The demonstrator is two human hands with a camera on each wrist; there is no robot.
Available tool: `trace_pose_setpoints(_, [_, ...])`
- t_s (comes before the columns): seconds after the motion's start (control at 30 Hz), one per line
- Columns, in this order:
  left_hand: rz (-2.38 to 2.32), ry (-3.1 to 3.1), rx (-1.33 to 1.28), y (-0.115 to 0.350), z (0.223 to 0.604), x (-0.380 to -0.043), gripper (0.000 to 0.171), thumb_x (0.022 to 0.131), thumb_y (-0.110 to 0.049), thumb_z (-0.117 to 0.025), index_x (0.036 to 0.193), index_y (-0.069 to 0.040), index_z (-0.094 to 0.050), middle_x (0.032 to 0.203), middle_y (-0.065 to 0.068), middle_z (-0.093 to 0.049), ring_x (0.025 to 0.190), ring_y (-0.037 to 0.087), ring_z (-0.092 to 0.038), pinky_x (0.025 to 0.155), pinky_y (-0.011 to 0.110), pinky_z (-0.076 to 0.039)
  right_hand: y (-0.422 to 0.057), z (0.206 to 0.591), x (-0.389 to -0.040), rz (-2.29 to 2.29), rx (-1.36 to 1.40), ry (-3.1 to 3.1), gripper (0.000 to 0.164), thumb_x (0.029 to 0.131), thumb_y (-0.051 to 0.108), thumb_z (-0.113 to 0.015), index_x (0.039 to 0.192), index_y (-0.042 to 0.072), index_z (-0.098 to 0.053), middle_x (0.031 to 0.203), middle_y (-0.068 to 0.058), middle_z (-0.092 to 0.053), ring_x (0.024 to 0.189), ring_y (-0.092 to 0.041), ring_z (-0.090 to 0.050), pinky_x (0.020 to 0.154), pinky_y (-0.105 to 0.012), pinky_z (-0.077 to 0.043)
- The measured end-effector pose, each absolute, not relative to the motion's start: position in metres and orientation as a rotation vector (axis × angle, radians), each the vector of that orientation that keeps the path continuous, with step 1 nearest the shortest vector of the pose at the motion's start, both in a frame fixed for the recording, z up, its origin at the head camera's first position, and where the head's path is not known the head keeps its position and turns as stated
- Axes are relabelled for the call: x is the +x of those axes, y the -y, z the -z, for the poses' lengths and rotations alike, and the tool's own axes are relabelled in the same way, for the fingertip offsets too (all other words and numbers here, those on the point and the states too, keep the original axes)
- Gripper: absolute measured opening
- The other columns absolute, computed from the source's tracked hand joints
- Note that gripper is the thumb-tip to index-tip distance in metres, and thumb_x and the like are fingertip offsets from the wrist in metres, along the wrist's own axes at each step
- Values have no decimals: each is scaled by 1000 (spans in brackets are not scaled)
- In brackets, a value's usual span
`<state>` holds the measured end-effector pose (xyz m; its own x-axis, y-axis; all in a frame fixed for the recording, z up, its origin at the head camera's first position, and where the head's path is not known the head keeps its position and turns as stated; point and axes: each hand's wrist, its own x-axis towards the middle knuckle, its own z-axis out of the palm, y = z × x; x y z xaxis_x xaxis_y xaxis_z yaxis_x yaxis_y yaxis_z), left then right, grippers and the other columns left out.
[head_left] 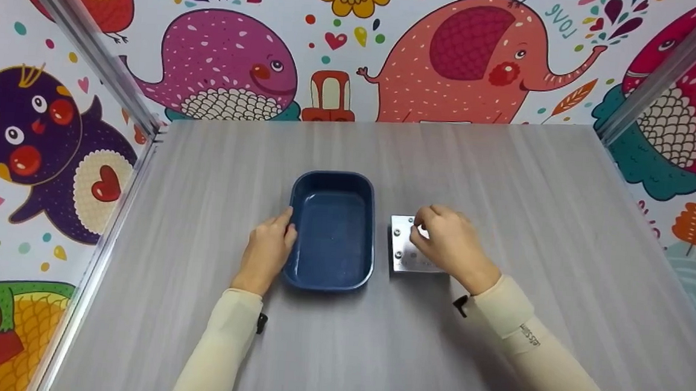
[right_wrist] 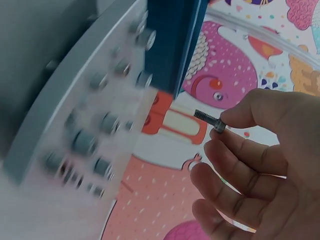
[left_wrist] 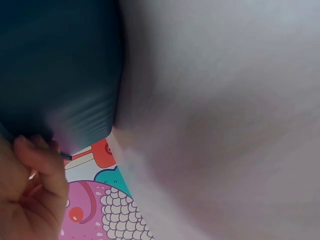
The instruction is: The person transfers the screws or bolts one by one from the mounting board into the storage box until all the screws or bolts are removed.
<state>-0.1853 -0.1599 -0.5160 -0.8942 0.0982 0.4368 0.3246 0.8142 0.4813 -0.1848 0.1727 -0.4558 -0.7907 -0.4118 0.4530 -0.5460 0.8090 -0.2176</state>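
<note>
A deep blue rectangular plastic tub (head_left: 333, 243) stands on the table. At its left side is my left hand (head_left: 267, 251), its thumb and fingers holding the rim, as the left wrist view also shows at the rim (left_wrist: 61, 156). My right hand (head_left: 454, 241) is over a silver metal plate (head_left: 401, 262) to the right of the tub. Between its thumb and index finger it pinches a small socket-head screw (right_wrist: 212, 121), threaded end pointing away from the fingers. Several screws (right_wrist: 84, 142) stick up from the plate in the right wrist view.
Everything rests on a grey wood-grain table (head_left: 326, 357). Printed cartoon panels (head_left: 453, 63) rise behind it and at both sides, with a metal frame post (head_left: 85, 46) at the left corner and another (head_left: 663, 76) at the right.
</note>
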Motion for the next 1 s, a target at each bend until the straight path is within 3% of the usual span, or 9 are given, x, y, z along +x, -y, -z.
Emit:
trace_pose_setpoints(0.4, [793,2598,-335,156,514,-186,34,93,-2,-65,125,9,-65,107,26,-70,95,41,-69,78,47,-57,-133,457,-184,-471,879,2522,3,80,9,-72,80,8,-69,73,-2,-59,59,-21,-57,53,-40,-48])
trace_pose_setpoints(1.0, [776,2579,-327,159,518,-185,33,93,-3,-66,124,8,-66,101,26,-70,90,43,-69,75,48,-57,-112,468,-177,-437,931,2558,5,81,10,-73,83,8,-70,77,-2,-60,68,-22,-59,57,-42,-48])
